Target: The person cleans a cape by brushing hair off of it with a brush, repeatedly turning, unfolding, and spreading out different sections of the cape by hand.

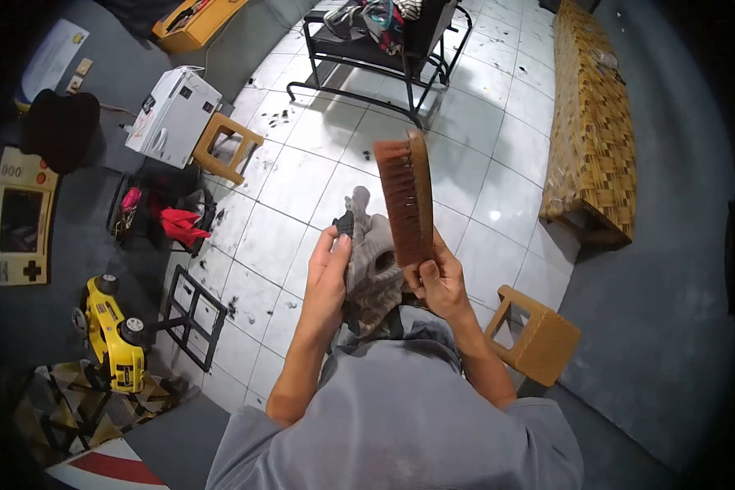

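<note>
My right hand (439, 282) grips the lower end of a wooden brush (419, 188), with fingers and thumb closed around it. The brush stands nearly upright in view, its reddish-brown bristles facing left. My left hand (327, 273) pinches the left side of a crumpled grey ribbed fabric piece (371, 249), near a dark patch on it. A dark opening shows in the fabric, beside the bristles' lower end. I cannot tell whether the bristles touch it. More camouflage-patterned cloth (376, 306) lies below, over my lap.
A black metal-framed chair (359, 49) holding clothes stands ahead on white tiles with dark smudges. Right are a woven bench (592, 122) and a wooden stool (539, 335). Left are another stool (229, 147), a white box-shaped appliance (171, 118), a black frame (194, 318) and a yellow toy car (110, 335).
</note>
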`<state>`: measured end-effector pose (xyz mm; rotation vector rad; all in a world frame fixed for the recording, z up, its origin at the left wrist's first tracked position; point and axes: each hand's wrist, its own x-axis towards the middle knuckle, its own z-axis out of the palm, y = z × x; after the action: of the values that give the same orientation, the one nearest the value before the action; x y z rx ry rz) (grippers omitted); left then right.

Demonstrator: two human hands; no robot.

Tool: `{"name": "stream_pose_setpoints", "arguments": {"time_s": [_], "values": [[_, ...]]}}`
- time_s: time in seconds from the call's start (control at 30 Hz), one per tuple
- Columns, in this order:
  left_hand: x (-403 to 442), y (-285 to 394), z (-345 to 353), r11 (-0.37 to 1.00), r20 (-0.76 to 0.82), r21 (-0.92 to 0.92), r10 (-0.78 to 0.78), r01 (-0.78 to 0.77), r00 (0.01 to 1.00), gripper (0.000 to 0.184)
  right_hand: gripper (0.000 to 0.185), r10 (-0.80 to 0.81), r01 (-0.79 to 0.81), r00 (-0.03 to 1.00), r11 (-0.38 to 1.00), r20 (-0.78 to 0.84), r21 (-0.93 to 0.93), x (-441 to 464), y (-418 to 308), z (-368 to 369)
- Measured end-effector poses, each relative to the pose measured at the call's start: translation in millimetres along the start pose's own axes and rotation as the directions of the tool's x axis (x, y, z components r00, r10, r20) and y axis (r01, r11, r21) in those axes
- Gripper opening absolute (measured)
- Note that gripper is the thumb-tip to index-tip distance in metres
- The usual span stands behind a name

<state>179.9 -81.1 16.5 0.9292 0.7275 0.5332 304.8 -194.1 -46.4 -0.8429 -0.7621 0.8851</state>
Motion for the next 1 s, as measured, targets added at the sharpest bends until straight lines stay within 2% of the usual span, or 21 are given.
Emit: {"name": "stream_pose_setpoints", "arguments": {"time_s": [0.03, 0.1, 0.13, 0.2, 0.23, 0.27, 0.3, 0.33, 0.37, 0.4, 0.47, 0.5, 0.6, 0.67, 0.7, 0.73, 0.8, 0.83, 0.87, 0.93, 1.0], "values": [[-6, 9, 5, 1.0, 0.029, 0.017, 0.011, -0.012, 1.0, 0.022, 0.062, 0.017, -0.017, 1.0, 1.0, -0.005, 0.009, 3, -2, 8], [-19, 27, 11, 0.998, 0.083, 0.049, 0.04, -0.044, 0.996, 0.021, 0.062, -0.096, 0.101, 0.995, 0.979, 0.032, -0.175, 18, 14, 26], [-25, 35, 12, 0.995, 0.055, 0.045, 0.087, -0.089, 0.995, 0.021, 0.062, -0.042, 0.053, 0.994, 0.993, 0.102, -0.104, 19, 31, 26], [-40, 49, 7, 0.983, -0.012, 0.043, 0.181, -0.18, 0.983, 0.022, 0.059, 0.149, -0.139, 0.987, 0.977, 0.052, -0.165, 19, 70, 21], [-45, 48, -8, 0.959, -0.177, 0.11, 0.277, -0.261, 0.944, 0.026, 0.056, 0.257, -0.202, 0.965, 0.862, 0.058, -0.465, 14, 96, 7], [-56, 65, -14, 0.911, -0.137, 0.1, 0.411, -0.4, 0.901, 0.028, 0.054, 0.353, -0.222, 0.935, 0.658, 0.034, -0.72, 4, 126, -16], [-65, 75, -21, 0.855, -0.23, 0.134, 0.518, -0.5, 0.824, 0.028, 0.053, 0.438, -0.236, 0.899, 0.516, 0.017, -0.823, -12, 164, -45], [-72, 81, -27, 0.801, -0.34, 0.118, 0.588, -0.587, 0.734, 0.029, 0.053, 0.515, -0.231, 0.857, 0.357, -0.015, -0.905, -29, 188, -70], [-80, 87, -31, 0.748, -0.409, 0.092, 0.63, -0.657, 0.66, 0.028, 0.051, 0.586, -0.299, 0.806, 0.289, -0.078, -0.909, -40, 189, -78], [-91, 78, -71, 0.729, -0.375, 0.148, 0.666, -0.668, 0.644, 0.045, 0.051, 0.647, -0.359, 0.749, 0.212, -0.145, -0.909, -47, 189, -88], [-101, 87, -55, 0.723, -0.754, 0.232, 0.556, -0.651, 0.35, 0.045, 0.052, 0.613, -0.381, 0.753, 0.11, -0.239, -0.918, -55, 220, -117], [-108, 84, -65, 0.711, -0.744, 0.174, 0.548, -0.681, 0.383, 0.044, 0.052, 0.593, -0.403, 0.749, 0.051, -0.297, -0.914, -62, 229, -125], [-126, 78, -91, 0.705, -0.717, 0.057, 0.522, -0.707, 0.463, 0.043, 0.037, 0.606, -0.651, 0.731, 0.478, -0.315, -0.59, -9, 154, -59], [-130, 80, -82, 0.776, -0.717, 0.076, 0.479, -0.626, 0.507, 0.042, 0.034, 0.539, -0.524, 0.842, 0.812, -0.012, -0.257, 25, 98, 3], [-131, 75, -88, 0.781, -0.639, 0.128, 0.536, -0.611, 0.552, 0.04, 0.039, 0.474, -0.452, 0.879, 0.864, 0.056, -0.224, 36, 65, 43], [-135, 84, -77, 0.83, -0.593, 0.083, 0.487, -0.552, 0.641, 0.037, 0.044, 0.403, -0.379, 0.908, 0.907, 0.119, -0.183, 41, 41, 78], [-139, 88, -86, 0.873, -0.355, -0.101, 0.416, -0.477, 0.837, 0.029, 0.049, 0.425, -0.419, 0.85, 0.904, 0.313, -0.09, 38, 27, 120], [-145, 89, -90, 0.911, -0.345, -0.084, 0.353, -0.403, 0.87, 0.027, 0.053, 0.393, -0.354, 0.809, 0.919, 0.438, -0.171, 36, 33, 130], [-153, 89, -95, 0.942, -0.339, -0.064, 0.29, -0.329, 0.895, 0.025, 0.049, 0.411, -0.267, 0.84, 0.881, 0.353, -0.391, 27, 32, 150], [-169, 89, -112, 0.901, -0.352, -0.126, 0.351, -0.416, 0.868, 0.026, 0.048, 0.319, -0.073, 0.787, 0.898, 0.528, -0.434, 14, 70, 170], [-191, 89, -135, 0.84, -0.456, -0.104, 0.435, -0.532, 0.776, 0.026, 0.051, 0.442, -0.004, 0.697, 0.79, 0.565, -0.613, -13, 132, 154]]}}
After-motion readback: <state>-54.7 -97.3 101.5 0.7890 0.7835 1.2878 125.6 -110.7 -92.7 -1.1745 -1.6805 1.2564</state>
